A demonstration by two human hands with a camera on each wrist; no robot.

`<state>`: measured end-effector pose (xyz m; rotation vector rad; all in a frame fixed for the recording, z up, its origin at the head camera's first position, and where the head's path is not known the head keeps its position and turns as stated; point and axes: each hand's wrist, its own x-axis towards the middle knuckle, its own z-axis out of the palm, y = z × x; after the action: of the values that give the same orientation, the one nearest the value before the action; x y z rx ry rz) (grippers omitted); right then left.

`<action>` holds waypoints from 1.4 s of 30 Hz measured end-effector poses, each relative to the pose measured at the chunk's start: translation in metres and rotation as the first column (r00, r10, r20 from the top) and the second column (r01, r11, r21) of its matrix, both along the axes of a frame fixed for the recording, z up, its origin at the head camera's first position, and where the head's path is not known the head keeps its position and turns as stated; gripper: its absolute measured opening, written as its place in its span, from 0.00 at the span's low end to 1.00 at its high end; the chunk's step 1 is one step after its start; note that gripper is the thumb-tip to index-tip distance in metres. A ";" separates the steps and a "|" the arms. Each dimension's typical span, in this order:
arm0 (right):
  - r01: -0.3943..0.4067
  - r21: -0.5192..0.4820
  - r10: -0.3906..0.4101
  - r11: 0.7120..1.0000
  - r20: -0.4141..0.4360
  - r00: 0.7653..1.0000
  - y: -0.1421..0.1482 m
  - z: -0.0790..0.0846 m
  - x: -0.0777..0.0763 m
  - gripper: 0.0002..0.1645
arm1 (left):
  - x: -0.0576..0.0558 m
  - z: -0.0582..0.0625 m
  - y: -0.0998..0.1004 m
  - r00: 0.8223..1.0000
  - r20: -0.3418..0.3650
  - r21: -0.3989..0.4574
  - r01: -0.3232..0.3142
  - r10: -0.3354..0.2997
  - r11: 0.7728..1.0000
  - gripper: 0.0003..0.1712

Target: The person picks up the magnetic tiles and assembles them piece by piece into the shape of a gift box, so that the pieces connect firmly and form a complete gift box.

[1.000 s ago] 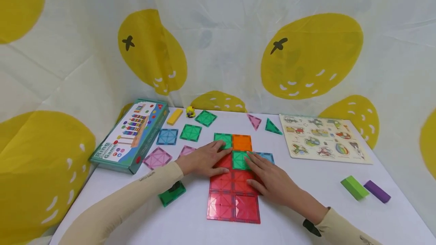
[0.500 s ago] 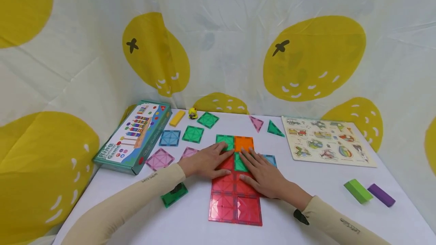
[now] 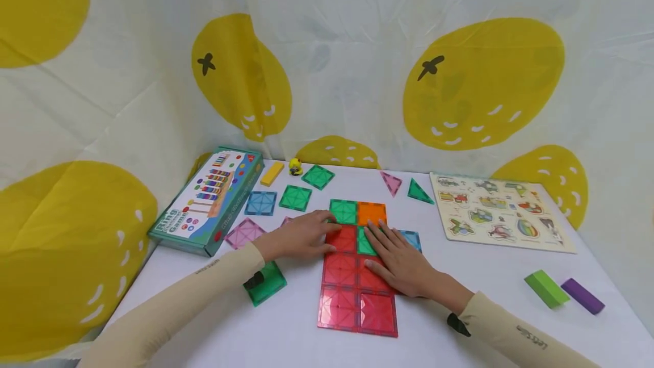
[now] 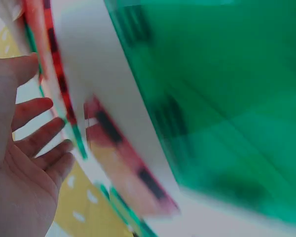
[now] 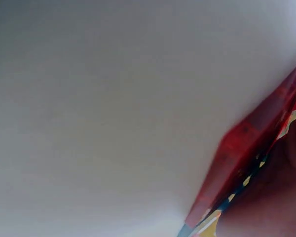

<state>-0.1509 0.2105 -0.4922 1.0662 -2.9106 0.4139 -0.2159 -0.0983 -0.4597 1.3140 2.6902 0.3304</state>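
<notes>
Magnetic tiles lie joined in a flat block: several red tiles (image 3: 339, 270), a green tile (image 3: 343, 211) and an orange tile (image 3: 371, 213) at its far end, another green tile (image 3: 365, 241) below the orange one. My left hand (image 3: 301, 235) is at the block's left edge, fingertips by the far-left green tile and the upper red tile. In the left wrist view its fingers are loosely bent, with nothing gripped. My right hand (image 3: 403, 266) rests with spread fingers across the block's right side, partly covering the green and red tiles and a blue tile (image 3: 411, 239).
A loose green tile (image 3: 268, 284) lies under my left wrist. Pink (image 3: 245, 233), blue (image 3: 260, 203) and green tiles (image 3: 295, 197) lie left, beside a game box (image 3: 206, 203). Right are a picture puzzle board (image 3: 503, 214), a green block (image 3: 546, 288) and a purple block (image 3: 583, 295).
My right hand has slid inward and away over the block, its fingertips reaching the orange tile. My left hand has drawn slightly left, baring more red tile. The loose green tile under the left wrist has turned.
</notes>
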 end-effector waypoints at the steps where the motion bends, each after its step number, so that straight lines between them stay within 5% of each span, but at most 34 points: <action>1: -0.001 -0.008 0.001 1.000 -0.001 1.000 0.000 0.000 0.000 0.48 | 0.001 0.003 -0.008 1.000 -0.002 0.013 -0.009 0.009 1.000 0.33; 7: -0.005 -0.030 0.005 1.000 -0.003 1.000 0.003 0.001 0.002 0.49 | 0.012 0.014 -0.059 0.998 -0.011 0.076 -0.068 0.069 0.995 0.25; 15: 0.011 -0.008 -0.011 1.000 0.028 1.000 0.005 0.003 0.002 0.50 | 0.030 0.006 -0.097 0.994 -0.014 0.037 -0.106 0.106 0.994 0.26; 23: -0.002 -0.032 0.002 1.000 0.017 1.000 0.004 0.003 0.001 0.49 | 0.040 0.002 -0.091 1.000 -0.006 0.057 0.015 -0.014 0.998 0.36; 29: -0.007 -0.045 0.008 0.999 0.024 1.000 0.002 0.005 0.002 0.48 | 0.042 -0.001 -0.078 0.996 0.086 0.007 -0.024 0.024 1.000 0.41; 42: -0.010 -0.047 0.010 0.999 0.008 1.000 -0.002 0.005 0.001 0.48 | 0.042 0.001 -0.057 0.996 0.081 -0.027 -0.031 0.033 0.999 0.46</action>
<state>-0.1494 0.2083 -0.4876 1.0758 -2.8889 0.4855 -0.1735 -0.1552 -0.4583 1.2243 2.6409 0.3434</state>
